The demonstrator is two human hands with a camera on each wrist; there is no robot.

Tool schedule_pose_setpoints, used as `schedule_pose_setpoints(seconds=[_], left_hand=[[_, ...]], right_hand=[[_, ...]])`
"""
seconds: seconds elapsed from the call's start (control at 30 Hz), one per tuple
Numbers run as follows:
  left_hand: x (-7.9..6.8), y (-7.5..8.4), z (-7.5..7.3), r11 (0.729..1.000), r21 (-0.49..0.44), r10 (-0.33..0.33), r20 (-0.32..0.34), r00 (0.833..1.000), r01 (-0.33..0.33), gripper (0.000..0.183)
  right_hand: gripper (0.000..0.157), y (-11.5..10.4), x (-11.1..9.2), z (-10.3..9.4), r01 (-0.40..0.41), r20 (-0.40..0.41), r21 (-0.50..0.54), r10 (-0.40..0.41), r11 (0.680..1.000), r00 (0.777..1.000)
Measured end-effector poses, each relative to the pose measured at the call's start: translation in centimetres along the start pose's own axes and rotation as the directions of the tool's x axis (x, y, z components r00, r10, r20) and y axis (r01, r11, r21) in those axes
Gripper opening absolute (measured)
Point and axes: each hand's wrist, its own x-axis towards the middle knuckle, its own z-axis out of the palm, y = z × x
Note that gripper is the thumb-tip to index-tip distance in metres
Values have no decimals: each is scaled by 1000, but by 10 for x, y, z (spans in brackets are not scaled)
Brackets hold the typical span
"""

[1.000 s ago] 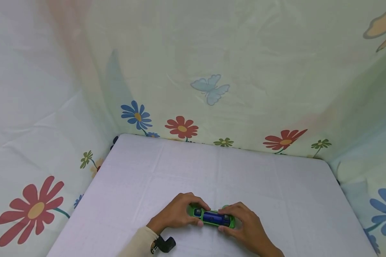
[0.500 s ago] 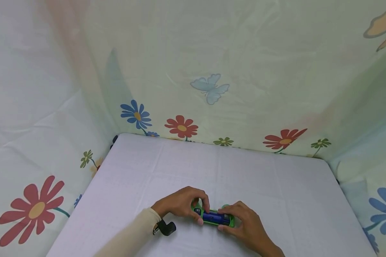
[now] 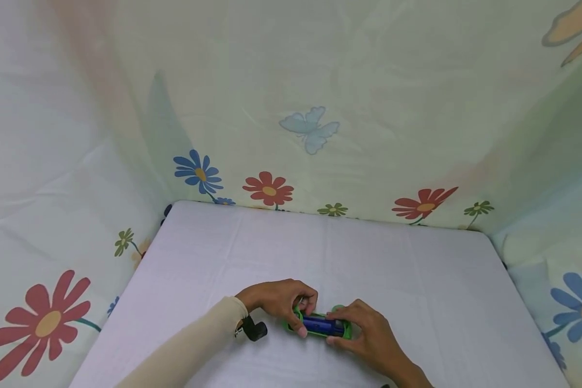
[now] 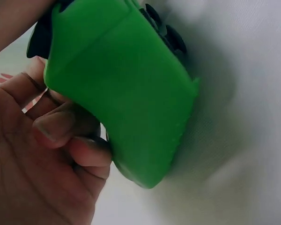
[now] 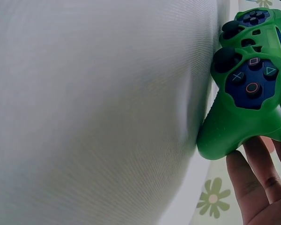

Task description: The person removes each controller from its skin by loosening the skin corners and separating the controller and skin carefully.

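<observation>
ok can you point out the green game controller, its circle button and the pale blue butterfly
Green game controller (image 4: 124,89): left wrist view, on its broad plain green side.
Circle button (image 5: 253,89): right wrist view, middle of its top.
Pale blue butterfly (image 3: 311,130): head view, its middle, where the wings meet.

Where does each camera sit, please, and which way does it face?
Head: on the head, facing forward and down at the white table; left hand, right hand and beige sleeve show.
Left wrist: on that wrist, facing the green controller; left hand shows.
Right wrist: on that wrist, facing table and controller buttons; right hand shows.
Both wrist views share the controller.
</observation>
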Motion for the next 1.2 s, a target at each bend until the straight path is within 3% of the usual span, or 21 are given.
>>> schedule_pose_setpoints(seconds=[0.27, 0.53, 0.87, 1.2], left_hand=[[3, 8, -3, 997, 67, -35, 8, 999, 34, 38], [-2, 9, -2, 988, 145, -46, -41, 998, 52, 50], [-5, 6, 6, 999, -7, -54, -21, 998, 54, 51], [-15, 1, 13, 998, -62, -13, -166, 986, 3, 46]], right_hand=[[48, -1, -2, -2, -13, 3, 18, 12, 1000, 1000], [46, -3, -2, -5, -4, 7, 35, 4, 999, 1000], [45, -4, -3, -6, -10, 11, 25, 10, 1000, 1000], [45, -5, -1, -5, -47, 23, 11, 47, 999, 999]])
